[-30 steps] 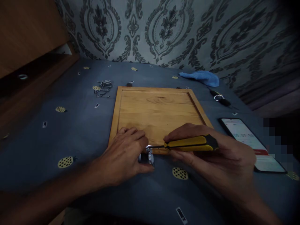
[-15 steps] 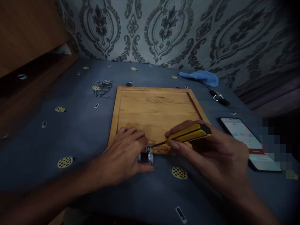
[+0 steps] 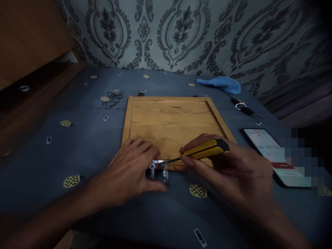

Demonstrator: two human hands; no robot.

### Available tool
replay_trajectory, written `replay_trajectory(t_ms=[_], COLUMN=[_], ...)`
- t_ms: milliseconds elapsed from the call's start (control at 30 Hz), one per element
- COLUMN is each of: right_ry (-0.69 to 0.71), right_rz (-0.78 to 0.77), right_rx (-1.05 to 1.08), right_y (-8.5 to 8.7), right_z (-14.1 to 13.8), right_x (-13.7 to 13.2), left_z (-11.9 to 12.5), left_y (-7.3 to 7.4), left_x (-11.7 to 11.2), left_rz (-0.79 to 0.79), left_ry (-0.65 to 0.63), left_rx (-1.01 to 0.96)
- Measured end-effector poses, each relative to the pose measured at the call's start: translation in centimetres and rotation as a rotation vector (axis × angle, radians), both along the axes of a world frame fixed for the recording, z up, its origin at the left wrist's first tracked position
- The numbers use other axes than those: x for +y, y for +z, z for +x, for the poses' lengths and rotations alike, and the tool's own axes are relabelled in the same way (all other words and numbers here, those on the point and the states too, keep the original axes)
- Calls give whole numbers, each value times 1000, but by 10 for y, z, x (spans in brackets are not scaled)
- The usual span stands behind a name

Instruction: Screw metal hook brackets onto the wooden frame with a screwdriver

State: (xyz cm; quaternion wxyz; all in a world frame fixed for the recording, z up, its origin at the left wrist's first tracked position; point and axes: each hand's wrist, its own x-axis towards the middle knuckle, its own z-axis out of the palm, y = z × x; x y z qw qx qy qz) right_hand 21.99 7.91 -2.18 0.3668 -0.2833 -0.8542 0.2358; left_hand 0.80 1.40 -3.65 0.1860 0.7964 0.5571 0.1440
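Note:
My right hand (image 3: 225, 169) grips a yellow and black screwdriver (image 3: 204, 150), slanted with its tip at a small shiny metal fitting. The metal fitting (image 3: 164, 173), with two curved arms, sits at the near edge of a framed wooden panel (image 3: 166, 121). My left hand (image 3: 135, 164) straddles that edge, fingers curled over the wood and thumb stretched below, steadying the fitting beside the tip. Part of the fitting lies behind my left fingers. Small dark holes (image 3: 175, 165) show in the edge to the right of the tip.
Metal pieces (image 3: 112, 99) lie in a pile to the panel's left. A blue cloth (image 3: 220, 84), a dark tool with a ring (image 3: 242, 107) and a phone (image 3: 269, 152) are on the right. A wooden cabinet (image 3: 33, 38) borders the left; a patterned wall stands behind.
The screwdriver and both hands have shifted slightly left. More of the metal fitting shows beside my left hand, with its two arms now apart in view. The screwdriver tip stays at it.

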Motion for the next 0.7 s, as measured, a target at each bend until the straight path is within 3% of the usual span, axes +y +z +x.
replay_trajectory(t_ms=[367,700], right_ry=[-15,-20], right_rz=[-51,-29], right_rx=[23,6], right_y=[4,-3], right_z=[0,1], right_x=[-2,0], left_z=[5,1], left_y=[1,2], left_x=[-3,-6], left_rz=[-58,-85], left_ry=[-9,-42], left_rx=[96,92])
